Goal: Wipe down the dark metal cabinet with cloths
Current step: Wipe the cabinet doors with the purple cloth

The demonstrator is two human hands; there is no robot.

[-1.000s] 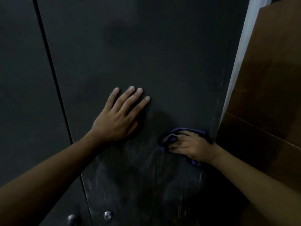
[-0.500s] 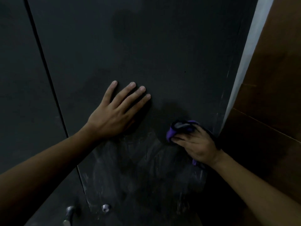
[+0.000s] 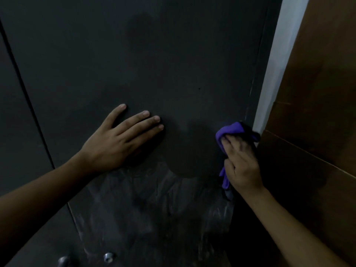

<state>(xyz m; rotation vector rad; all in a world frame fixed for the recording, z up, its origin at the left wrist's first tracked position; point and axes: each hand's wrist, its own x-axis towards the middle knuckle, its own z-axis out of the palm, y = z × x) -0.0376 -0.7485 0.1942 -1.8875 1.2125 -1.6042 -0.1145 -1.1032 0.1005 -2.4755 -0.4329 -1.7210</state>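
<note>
The dark metal cabinet fills most of the view, its right door facing me. My left hand lies flat on that door with fingers straight and spread. My right hand presses a purple cloth against the door close to its right edge, the fingers laid over the bunched cloth and the thumb curled round it. A tail of the cloth hangs below the hand. Pale wipe streaks cover the door below both hands.
A vertical seam separates the right door from the left door. Two metal knobs sit near the bottom of the frame. A white wall strip and a brown wooden panel stand right of the cabinet.
My right hand has slid the cloth up and to the right, toward the door's right edge. My left hand has stayed flat on the door.
</note>
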